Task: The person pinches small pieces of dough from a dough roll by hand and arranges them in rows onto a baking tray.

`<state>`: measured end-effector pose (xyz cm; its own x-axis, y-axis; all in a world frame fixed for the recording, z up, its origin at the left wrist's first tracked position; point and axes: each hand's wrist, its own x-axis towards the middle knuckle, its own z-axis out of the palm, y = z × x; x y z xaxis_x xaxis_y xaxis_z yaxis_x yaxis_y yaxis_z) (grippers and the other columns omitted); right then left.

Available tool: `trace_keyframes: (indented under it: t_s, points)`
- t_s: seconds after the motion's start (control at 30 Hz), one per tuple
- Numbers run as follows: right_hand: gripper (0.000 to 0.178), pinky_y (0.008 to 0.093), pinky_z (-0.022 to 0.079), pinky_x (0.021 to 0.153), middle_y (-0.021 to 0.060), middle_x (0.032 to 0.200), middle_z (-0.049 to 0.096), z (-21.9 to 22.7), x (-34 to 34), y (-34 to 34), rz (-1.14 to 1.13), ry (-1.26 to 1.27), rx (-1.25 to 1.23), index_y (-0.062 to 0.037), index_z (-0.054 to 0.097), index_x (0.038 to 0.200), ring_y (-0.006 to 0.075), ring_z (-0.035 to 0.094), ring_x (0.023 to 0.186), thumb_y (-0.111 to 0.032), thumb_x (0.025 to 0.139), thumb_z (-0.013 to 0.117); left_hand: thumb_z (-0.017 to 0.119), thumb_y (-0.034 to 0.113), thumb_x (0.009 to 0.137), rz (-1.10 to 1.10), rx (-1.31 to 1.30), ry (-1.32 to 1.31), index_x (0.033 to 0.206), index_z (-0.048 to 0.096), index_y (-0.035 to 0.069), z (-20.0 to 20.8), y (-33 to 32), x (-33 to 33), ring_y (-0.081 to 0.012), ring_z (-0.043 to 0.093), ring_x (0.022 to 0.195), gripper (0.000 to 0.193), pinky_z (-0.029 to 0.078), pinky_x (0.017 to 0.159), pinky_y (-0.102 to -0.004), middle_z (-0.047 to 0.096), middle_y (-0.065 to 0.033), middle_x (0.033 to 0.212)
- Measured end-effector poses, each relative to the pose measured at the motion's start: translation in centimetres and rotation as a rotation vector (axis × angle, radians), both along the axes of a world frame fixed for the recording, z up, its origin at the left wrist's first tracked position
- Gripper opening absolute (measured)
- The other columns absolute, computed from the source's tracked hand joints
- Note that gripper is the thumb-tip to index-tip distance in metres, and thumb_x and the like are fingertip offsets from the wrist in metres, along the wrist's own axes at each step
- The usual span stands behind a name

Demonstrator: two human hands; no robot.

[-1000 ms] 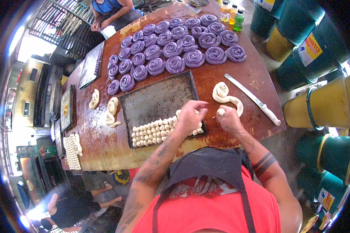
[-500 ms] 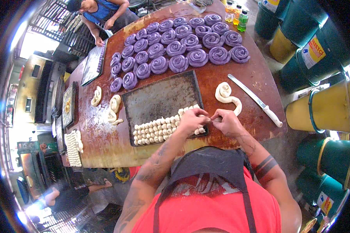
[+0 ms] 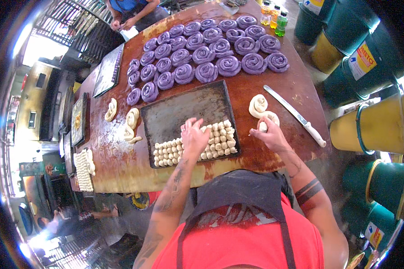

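I have the pale dough balls [image 3: 217, 139] in close-packed rows along the near side of the dark tray [image 3: 184, 107]; the rest of its scuffed metal, toward the far side, is bare. They look soft, smooth and a little uneven, the right-hand block standing taller toward the far side than the left-hand stretch. I judge the step in hand to be filling those rows with pieces pinched off the dough rope [image 3: 258, 104], which lies coiled just right of the tray, plump and slack.

The left hand [image 3: 195, 136] is over the tray's rows, fingers bent and slightly spread; I cannot tell whether a piece sits between them. The right hand [image 3: 271, 134], right of the tray, is closed around the rope's end, a stub poking out of the grip. To my mind, the next move calls for a light left-hand release against the neighbouring balls, without squashing them, while the right keeps the rope's end ready.

Right of the tray, past the rope, lies a bread knife [image 3: 286, 105]. Left of it are 2 loose dough strands [image 3: 131, 119]. Beyond its far edge spread purple dough coils [image 3: 206, 72], with 3 bottles [image 3: 280, 24] farther off to the right.
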<state>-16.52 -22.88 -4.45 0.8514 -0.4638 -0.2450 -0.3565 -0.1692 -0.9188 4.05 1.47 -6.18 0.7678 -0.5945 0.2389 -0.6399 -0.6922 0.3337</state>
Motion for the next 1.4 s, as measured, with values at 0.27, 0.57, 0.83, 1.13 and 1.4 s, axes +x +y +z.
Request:
trace_keyframes:
  t_s: [0.27, 0.57, 0.83, 1.13, 1.4]
  points:
    - [0.019, 0.0376, 0.055, 0.087, 0.0205, 0.102, 0.071, -2.2, 0.0, 1.3, 0.059, -0.276, 0.199, 0.0015, 0.068, 0.104, 0.0264, 0.069, 0.097, -0.012, 0.090, 0.067, 0.079, 0.019, 0.090, -0.686, -0.306, 0.596, 0.113, 0.075, 0.005, 7.4, -9.7, -7.1, -0.0225, 0.072, 0.094, 0.027, 0.058, 0.083, -0.0337, 0.075, -0.0123, 0.110]
    - [0.022, 0.0431, 0.054, 0.091, 0.0226, 0.109, 0.071, -1.0, 0.4, 3.4, 0.017, -0.234, -0.465, -0.0002, 0.068, 0.107, 0.0403, 0.068, 0.103, -0.007, 0.086, 0.066, 0.078, 0.025, 0.088, -0.208, -0.289, 1.007, 0.111, 0.076, 0.004, 5.1, -8.2, -7.2, -0.0185, 0.072, 0.097, 0.031, 0.057, 0.086, -0.0343, 0.077, -0.0123, 0.107]
    - [0.023, 0.0397, 0.054, 0.074, 0.0155, 0.091, 0.070, -0.5, 0.2, 3.3, 0.327, -0.271, -0.615, -0.0029, 0.070, 0.098, 0.0325, 0.068, 0.082, -0.011, 0.080, 0.081, 0.068, 0.001, 0.078, 0.037, -0.317, 0.122, 0.103, 0.073, 0.002, -0.5, 1.4, 2.3, -0.0346, 0.070, 0.097, 0.026, 0.056, 0.091, -0.0420, 0.071, -0.0186, 0.102]
    - [0.023, 0.0237, 0.043, 0.062, -0.0058, 0.085, 0.056, -1.9, 0.6, -0.2, -0.028, -0.062, 0.287, -0.0091, 0.060, 0.115, 0.0058, 0.048, 0.073, -0.016, 0.097, 0.073, 0.073, 0.023, 0.086, -0.006, 0.060, -0.001, 0.119, 0.073, 0.007, -1.6, 3.2, 1.4, -0.0382, 0.059, 0.121, 0.037, 0.046, 0.105, -0.0513, 0.072, -0.0148, 0.114]
    - [0.013, 0.0360, 0.054, 0.075, 0.0102, 0.090, 0.072, 0.2, 1.0, 1.7, -0.054, 0.069, -0.199, -0.0037, 0.068, 0.091, 0.0157, 0.065, 0.083, -0.016, 0.090, 0.074, 0.072, 0.015, 0.094, -0.345, -0.291, 0.769, 0.122, 0.072, 0.005, 7.1, -7.8, -5.6, -0.0239, 0.072, 0.106, 0.029, 0.057, 0.093, -0.0360, 0.075, -0.0141, 0.117]
